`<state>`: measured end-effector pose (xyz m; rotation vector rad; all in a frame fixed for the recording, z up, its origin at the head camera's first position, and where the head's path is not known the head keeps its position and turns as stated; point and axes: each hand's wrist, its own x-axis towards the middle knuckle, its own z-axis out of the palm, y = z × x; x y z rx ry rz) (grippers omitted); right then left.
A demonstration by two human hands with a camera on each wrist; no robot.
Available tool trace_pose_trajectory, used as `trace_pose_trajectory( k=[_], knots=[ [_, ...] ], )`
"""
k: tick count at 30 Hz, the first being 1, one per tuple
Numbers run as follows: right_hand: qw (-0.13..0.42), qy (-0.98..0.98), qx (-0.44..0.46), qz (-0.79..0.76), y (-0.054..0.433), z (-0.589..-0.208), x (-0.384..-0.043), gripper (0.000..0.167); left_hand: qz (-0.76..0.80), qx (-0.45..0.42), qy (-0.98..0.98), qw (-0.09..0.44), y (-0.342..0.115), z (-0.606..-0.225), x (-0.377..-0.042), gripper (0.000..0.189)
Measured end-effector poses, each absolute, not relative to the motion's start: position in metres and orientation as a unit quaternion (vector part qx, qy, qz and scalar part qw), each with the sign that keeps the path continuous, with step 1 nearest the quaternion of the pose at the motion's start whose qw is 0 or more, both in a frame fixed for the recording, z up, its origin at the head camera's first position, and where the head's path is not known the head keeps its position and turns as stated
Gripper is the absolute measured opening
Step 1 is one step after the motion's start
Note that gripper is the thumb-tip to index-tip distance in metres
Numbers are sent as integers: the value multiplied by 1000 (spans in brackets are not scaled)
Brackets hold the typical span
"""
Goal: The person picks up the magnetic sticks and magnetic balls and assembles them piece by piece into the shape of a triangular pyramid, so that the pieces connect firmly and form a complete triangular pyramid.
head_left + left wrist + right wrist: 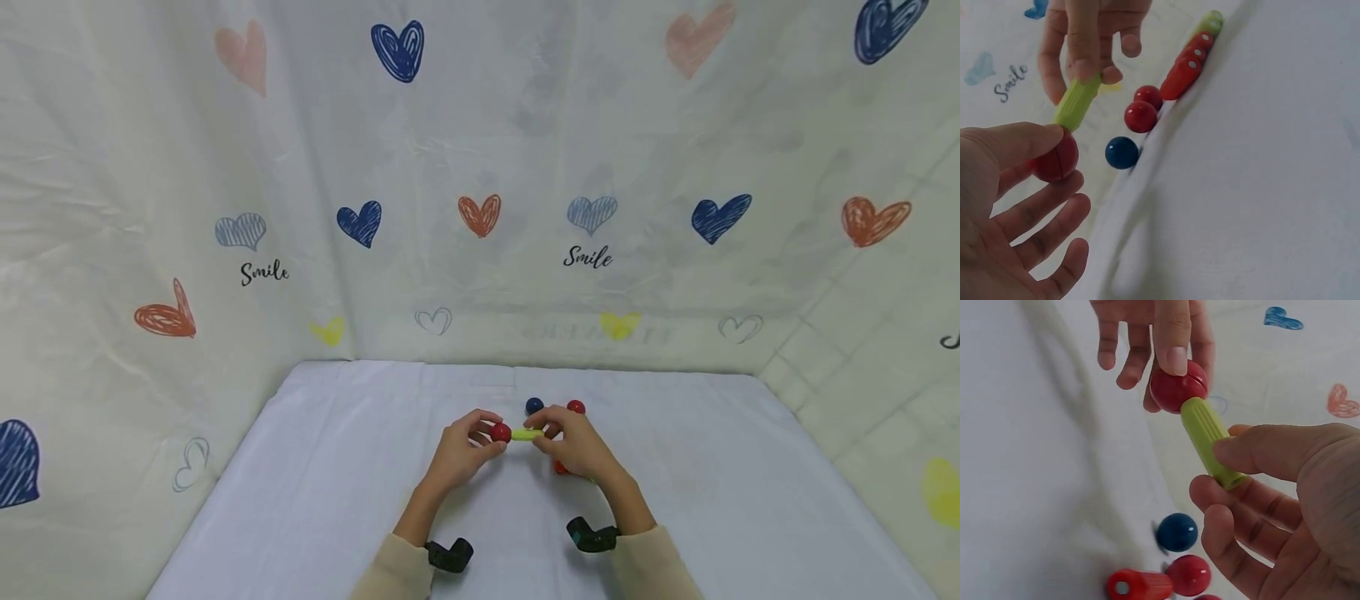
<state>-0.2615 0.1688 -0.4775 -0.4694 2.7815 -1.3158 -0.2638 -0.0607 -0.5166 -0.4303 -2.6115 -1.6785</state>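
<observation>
Between thumb and fingers, my left hand (463,450) pinches a shiny red ball (1057,159) with a thin seam line. My right hand (579,446) holds a yellow-green ribbed rod (1207,440) by its outer end. The rod's other end meets the red ball, and both are held up above the white surface. Close by lie a dark blue ball (1122,153), two more red balls (1141,117) and a row of red rods (1182,76) with silvery discs at their ends. Another green rod (1214,22) ends that row. In the head view, my right hand partly hides these pieces.
A white cloth (360,483) covers the table. Behind it hangs a pale curtain (480,125) printed with hearts and the word Smile. Dark wrist cameras (450,556) sit on both wrists, by the beige sleeves.
</observation>
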Motion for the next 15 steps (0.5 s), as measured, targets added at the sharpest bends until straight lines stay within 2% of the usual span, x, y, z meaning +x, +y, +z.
trace_pose_trajectory(
  k=[7,15],
  knots=[
    [17,887,-175,-428,165,-488,-264,21,-461,-167,-871,13,-62,-516,-262,37],
    [32,889,-164,-426,162,-493,-266,21,-399,-152,-904,29,-63,-514,-262,34]
  ],
)
